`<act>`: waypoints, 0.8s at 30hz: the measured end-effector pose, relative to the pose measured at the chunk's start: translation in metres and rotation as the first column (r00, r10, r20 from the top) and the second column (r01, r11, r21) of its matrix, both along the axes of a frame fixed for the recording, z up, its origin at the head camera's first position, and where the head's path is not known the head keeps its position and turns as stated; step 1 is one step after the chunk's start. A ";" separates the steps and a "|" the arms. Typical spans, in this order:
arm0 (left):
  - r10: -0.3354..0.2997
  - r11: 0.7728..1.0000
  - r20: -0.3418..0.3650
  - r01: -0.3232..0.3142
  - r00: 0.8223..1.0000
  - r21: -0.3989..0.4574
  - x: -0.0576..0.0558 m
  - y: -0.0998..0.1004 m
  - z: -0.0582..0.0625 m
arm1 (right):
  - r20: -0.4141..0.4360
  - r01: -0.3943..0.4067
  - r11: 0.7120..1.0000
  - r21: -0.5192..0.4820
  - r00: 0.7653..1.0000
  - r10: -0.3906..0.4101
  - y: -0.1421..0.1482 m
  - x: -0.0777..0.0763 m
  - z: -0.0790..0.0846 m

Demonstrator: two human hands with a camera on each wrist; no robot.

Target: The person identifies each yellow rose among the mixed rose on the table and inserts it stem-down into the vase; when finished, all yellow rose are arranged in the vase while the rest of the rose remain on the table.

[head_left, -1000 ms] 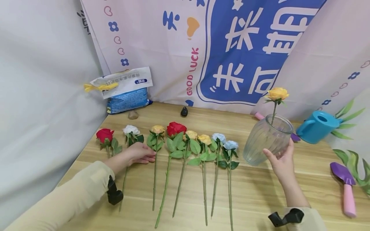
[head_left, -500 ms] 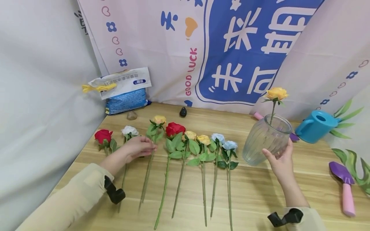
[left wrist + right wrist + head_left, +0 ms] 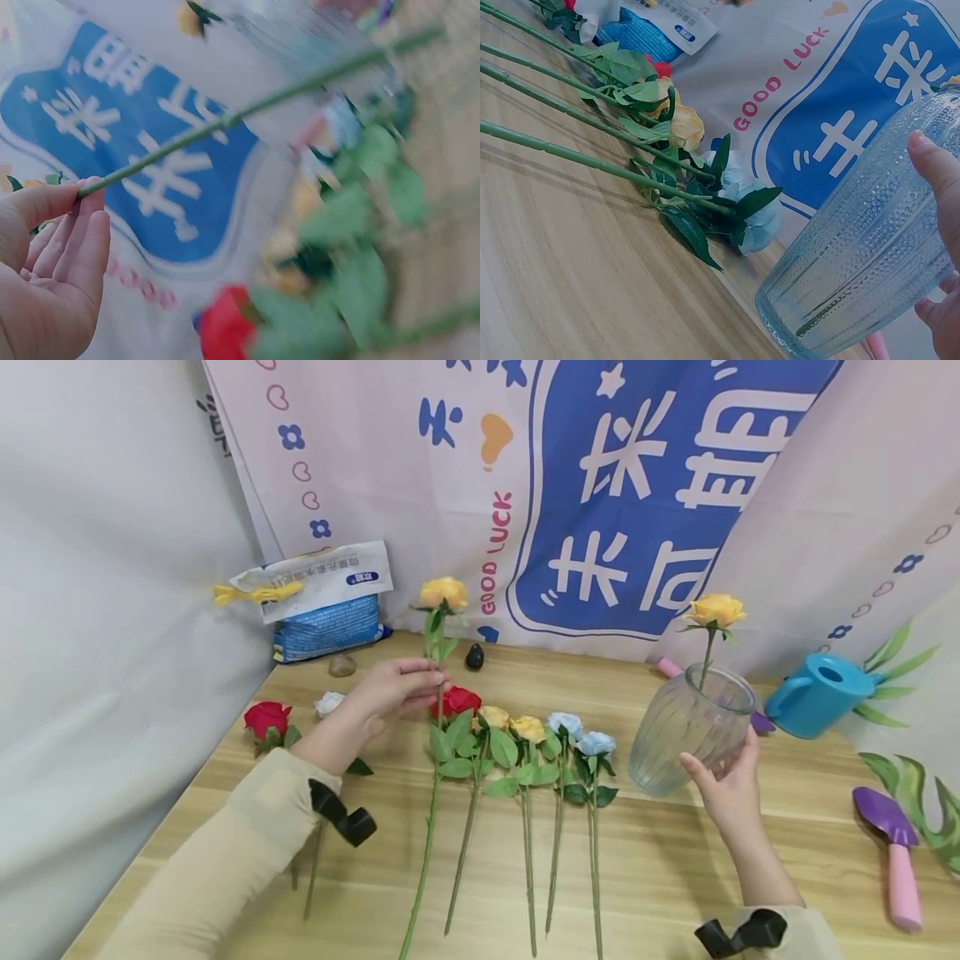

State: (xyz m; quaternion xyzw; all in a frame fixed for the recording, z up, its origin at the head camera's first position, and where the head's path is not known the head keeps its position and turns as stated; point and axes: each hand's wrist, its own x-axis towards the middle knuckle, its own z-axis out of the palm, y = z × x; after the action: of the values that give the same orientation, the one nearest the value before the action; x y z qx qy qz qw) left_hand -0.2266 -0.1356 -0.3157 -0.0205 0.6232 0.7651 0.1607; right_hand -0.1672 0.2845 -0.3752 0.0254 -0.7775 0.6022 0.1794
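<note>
My left hand (image 3: 393, 697) pinches the stem of a yellow rose (image 3: 443, 593) between thumb and fingers, with the bloom raised above the table. In the left wrist view, the rose's green stem (image 3: 225, 121) runs from the fingertips toward the upper right. With thumb and fingers round its side, my right hand (image 3: 731, 789) holds a clear ribbed glass vase (image 3: 675, 739), which leans. Another yellow rose (image 3: 715, 610) stands in the vase; its stem end shows through the glass in the right wrist view. Below the left hand lies a large red rose (image 3: 459, 701).
Yellow roses (image 3: 528, 728) and light blue roses (image 3: 596, 744) lie in a row. A red rose (image 3: 267, 719) and a partly hidden white rose (image 3: 328, 702) lie left. A blue watering can (image 3: 821, 693) and purple trowel (image 3: 887, 814) stand right; a fertilizer bag (image 3: 330, 622) sits back left.
My left hand has picked up the yellow rose from the row, lifting it up and to the right. The right hand and vase have stayed in place.
</note>
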 end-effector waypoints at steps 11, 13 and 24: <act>-0.055 0.989 -0.126 0.071 0.990 0.129 -0.026 0.084 0.076 | 0.009 0.007 1.000 0.002 1.000 -0.007 0.000 0.000 -0.002; -0.076 0.985 -0.150 0.098 0.986 0.145 -0.029 0.101 0.089 | 0.015 0.010 1.000 0.006 1.000 -0.010 0.000 0.000 -0.002; -0.089 0.956 -0.312 0.169 0.946 0.238 -0.020 0.178 0.164 | -0.010 -0.007 1.000 -0.014 1.000 0.007 0.002 -0.001 -0.004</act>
State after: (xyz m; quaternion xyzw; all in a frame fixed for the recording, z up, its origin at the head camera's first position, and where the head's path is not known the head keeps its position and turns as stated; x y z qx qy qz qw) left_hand -0.2462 0.0422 -0.1518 0.1577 0.5338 0.8226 0.1161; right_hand -0.1679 0.2865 -0.3790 0.0298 -0.7723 0.6081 0.1812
